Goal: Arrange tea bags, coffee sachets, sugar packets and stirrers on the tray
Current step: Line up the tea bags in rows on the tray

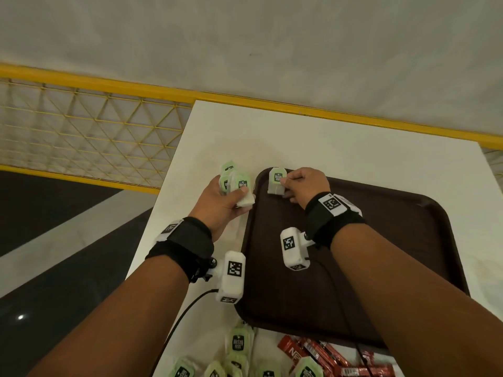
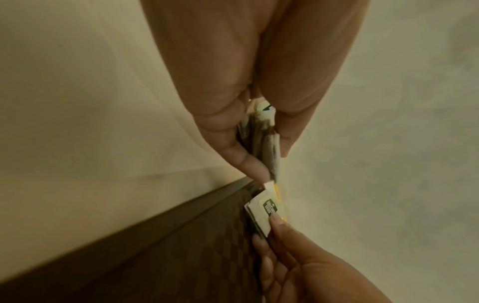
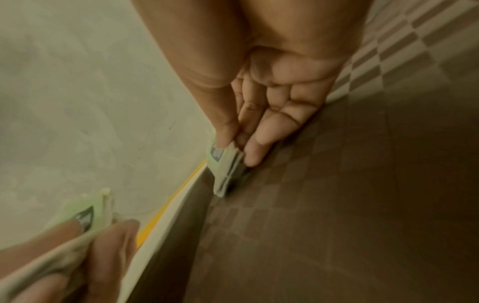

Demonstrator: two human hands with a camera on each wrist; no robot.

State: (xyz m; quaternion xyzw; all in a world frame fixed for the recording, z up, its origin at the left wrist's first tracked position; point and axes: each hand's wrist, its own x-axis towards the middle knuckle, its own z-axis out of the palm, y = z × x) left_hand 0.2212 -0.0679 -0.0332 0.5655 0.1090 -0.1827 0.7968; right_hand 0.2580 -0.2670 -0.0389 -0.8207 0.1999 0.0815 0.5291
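Note:
A dark brown tray (image 1: 381, 268) lies on the white table (image 1: 353, 148). My right hand (image 1: 302, 183) pinches a green-labelled tea bag (image 1: 277, 180) at the tray's far left corner, with its lower edge down on the tray; the right wrist view shows the same tea bag (image 3: 223, 170) between thumb and fingers. My left hand (image 1: 223, 202) holds a bunch of tea bags (image 1: 235, 183) just left of the tray, over the table. In the left wrist view the held bunch (image 2: 261, 139) sits between thumb and fingers, and the right hand's tea bag (image 2: 267, 209) shows beyond it.
More tea bags (image 1: 238, 346) lie on the table near the front edge, beside red coffee sachets (image 1: 326, 355). A yellow mesh railing (image 1: 81, 131) runs behind and left of the table. Black cables trail from both wrist cameras.

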